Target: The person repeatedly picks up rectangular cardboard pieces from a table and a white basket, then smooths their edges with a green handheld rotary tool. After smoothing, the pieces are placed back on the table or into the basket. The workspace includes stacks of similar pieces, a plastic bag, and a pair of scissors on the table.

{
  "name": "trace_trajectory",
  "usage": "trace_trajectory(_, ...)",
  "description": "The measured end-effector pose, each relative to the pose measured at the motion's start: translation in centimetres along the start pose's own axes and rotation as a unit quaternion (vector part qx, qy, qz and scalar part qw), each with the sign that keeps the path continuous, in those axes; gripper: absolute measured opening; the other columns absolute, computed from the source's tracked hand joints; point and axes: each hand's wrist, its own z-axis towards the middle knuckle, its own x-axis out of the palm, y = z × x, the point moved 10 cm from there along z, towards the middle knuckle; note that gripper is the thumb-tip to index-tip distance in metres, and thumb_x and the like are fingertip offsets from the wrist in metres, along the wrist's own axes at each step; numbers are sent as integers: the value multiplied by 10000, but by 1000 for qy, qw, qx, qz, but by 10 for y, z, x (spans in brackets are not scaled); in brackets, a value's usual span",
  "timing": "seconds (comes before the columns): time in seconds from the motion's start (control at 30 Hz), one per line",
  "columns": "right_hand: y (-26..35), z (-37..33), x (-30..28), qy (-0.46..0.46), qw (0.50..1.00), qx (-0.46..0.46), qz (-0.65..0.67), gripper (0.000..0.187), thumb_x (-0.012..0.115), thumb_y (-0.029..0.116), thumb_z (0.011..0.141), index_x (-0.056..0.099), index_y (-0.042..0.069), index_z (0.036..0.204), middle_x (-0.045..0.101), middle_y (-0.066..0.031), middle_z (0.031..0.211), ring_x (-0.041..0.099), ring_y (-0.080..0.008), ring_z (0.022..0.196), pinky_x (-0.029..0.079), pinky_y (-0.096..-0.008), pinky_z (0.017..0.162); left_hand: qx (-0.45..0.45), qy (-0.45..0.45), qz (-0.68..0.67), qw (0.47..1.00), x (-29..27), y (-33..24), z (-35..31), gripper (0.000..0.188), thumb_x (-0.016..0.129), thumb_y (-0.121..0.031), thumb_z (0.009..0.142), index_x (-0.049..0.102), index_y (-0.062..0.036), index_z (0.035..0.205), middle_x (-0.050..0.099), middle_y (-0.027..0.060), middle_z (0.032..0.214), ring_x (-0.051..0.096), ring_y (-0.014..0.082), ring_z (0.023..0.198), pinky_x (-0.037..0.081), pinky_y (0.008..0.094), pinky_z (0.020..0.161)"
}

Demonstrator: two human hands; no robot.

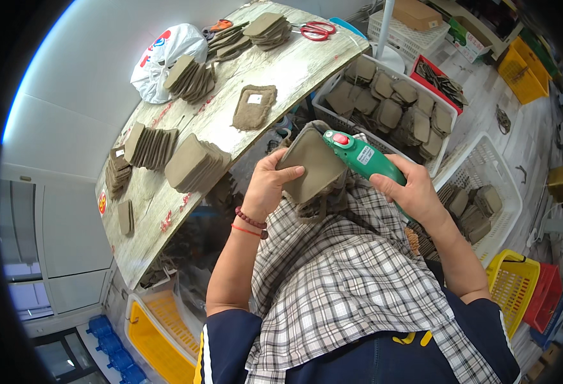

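**Both hands busy over the lap**

Head view: the left hand (265,185) has its fingers (289,171) curled round a stack of grey-brown felt pads (310,168), thumb on top. The right hand (412,192) is clenched on a green electric cutter (361,157), its nose touching the stack's upper edge; the blade is hidden. More pads lie on the bench (294,67) behind.

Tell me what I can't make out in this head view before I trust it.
- Working tip of the green power tool: hidden behind the brown pulp tray stack.
- Right hand grip: fingers wrap under the tool, out of sight.
- Left hand: fingertips hidden behind the stack.
- Number of trays in the held stack: edges too fine to count.
- White label on the lone tray on the table: too small.
- Frame corners: black fisheye rim.
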Motion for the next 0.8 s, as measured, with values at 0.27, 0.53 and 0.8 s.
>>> trace_trajectory(0.27,-9,2,1,90,992,71,48,362,714,307,846,650,-3,1022,602,-9,726,522,-65,543,435,-231,500,24,15,199,980,-16,-36,-6,287,649,33,821,591,14,1102,661,39,1006,616,108,893,505,252,797)
trace_trajectory(0.53,-14,-1,10,121,989,81,27,392,725,317,835,644,-5,1044,607,-18,729,526,-63,547,456,-229,502,82,-113,44,989,-53,-40,-9,179,729,22,774,651,-1,933,693,52,856,639,103,726,523,244,677)
trace_trajectory(0.8,0,1,16,130,989,55,-43,434,744,318,814,639,-16,1072,628,-43,772,583,-99,679,488,-262,642,33,-71,123,989,-33,-33,-10,189,719,33,777,642,10,948,695,62,846,652,113,707,532,241,655)
